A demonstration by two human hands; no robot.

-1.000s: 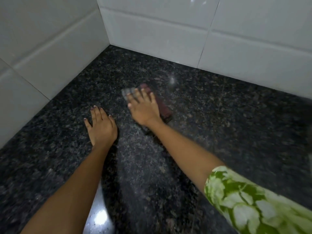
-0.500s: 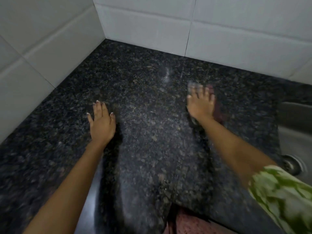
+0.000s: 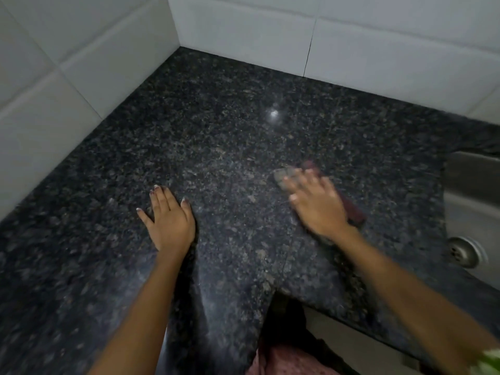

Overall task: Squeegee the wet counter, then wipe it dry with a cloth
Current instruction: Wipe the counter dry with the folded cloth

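Head view: your right hand [image 3: 316,204] lies flat w/ fingers straight, pressing the cloth [image 3: 354,209] onto the surface [image 3: 216,131] near its right edge, just beside the sink [image 3: 470,201]. Left hand [image 3: 170,217] rests open, palm down, toward the front edge. Risk: cloth is blurred mid-swipe; press too lightly & it may bunch or slip out, leaving wet streaks or sliding over into the sink.

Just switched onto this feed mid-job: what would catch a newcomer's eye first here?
The right hand, blurred, presses flat on a dark red cloth near the right end of the black speckled counter. The left hand lies flat and spread on the counter's middle. A steel sink with its drain sits at the right edge.
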